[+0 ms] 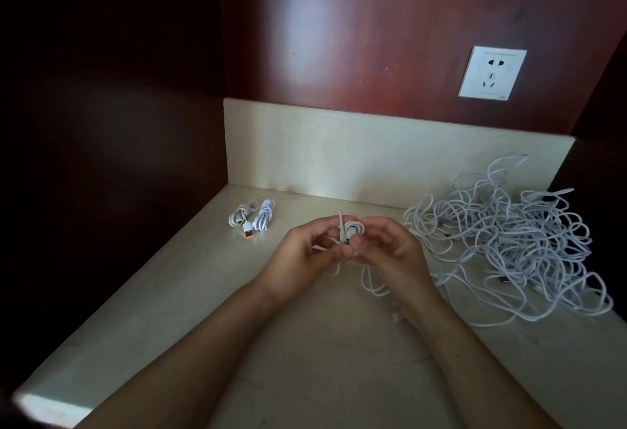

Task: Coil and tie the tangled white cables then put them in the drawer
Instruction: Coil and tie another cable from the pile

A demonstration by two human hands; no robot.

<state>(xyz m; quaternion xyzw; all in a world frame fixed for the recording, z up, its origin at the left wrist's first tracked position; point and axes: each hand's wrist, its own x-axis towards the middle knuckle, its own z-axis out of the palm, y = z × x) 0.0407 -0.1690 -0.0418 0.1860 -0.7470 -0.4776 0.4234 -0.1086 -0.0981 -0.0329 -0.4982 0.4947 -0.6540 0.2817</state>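
Observation:
Between both hands sits a small white cable coil [353,227], held above the pale countertop [305,344]. My left hand [305,259] pinches the coil from the left, with one cable end sticking up past its fingers. My right hand [393,249] curls round the coil from the right. A loose length of the same cable [369,281] hangs below the hands. A large tangled pile of white cables [515,242] lies to the right. Two tied white bundles [252,216], one with an orange-tipped plug, lie at the back left.
A white wall socket [492,73] sits on the red-brown back panel. A cream backsplash [373,153] runs along the counter's rear. Dark panels close in the left and right sides. No drawer is in view.

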